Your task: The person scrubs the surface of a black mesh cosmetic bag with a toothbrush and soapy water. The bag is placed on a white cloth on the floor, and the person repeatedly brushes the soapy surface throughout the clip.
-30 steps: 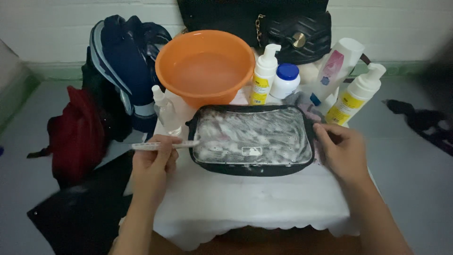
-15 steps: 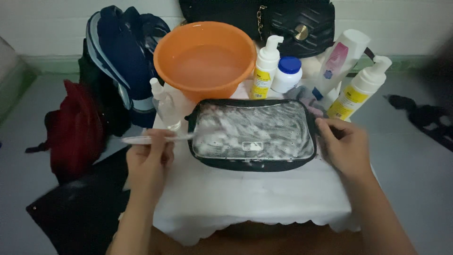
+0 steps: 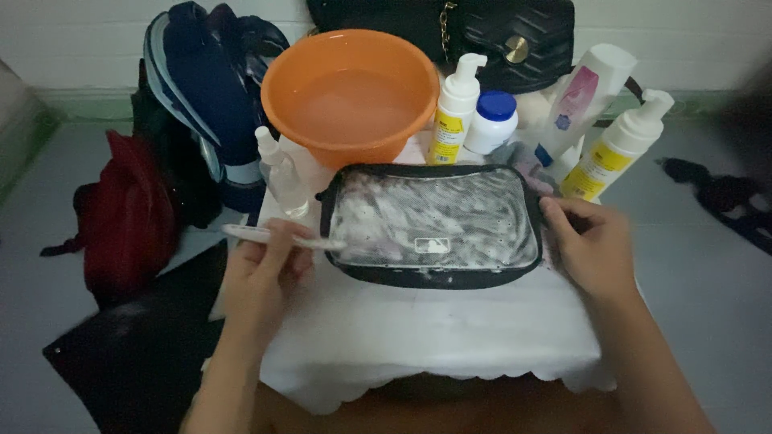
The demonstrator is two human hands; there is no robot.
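A person is scrubbing a foam-covered pouch (image 3: 434, 225), clear-panelled with black trim, lying flat on a white cloth-draped bench (image 3: 426, 329). The left hand (image 3: 261, 273) is closing its fingers (image 3: 281, 241) round a slim white toothbrush (image 3: 281, 236), bristles meeting the pouch's near edge; the right hand (image 3: 591, 245) is pressing curled fingers against the pouch's far side, gripping nothing. Just beyond the left fingers, a small clear spray bottle (image 3: 283, 173) is standing upright; a wide brush stroke could topple it. Behind, a glossy orange plastic basin (image 3: 350, 96) is holding water near the bench edge, and a nudge might slop it. The slick lather could let the pouch slide.
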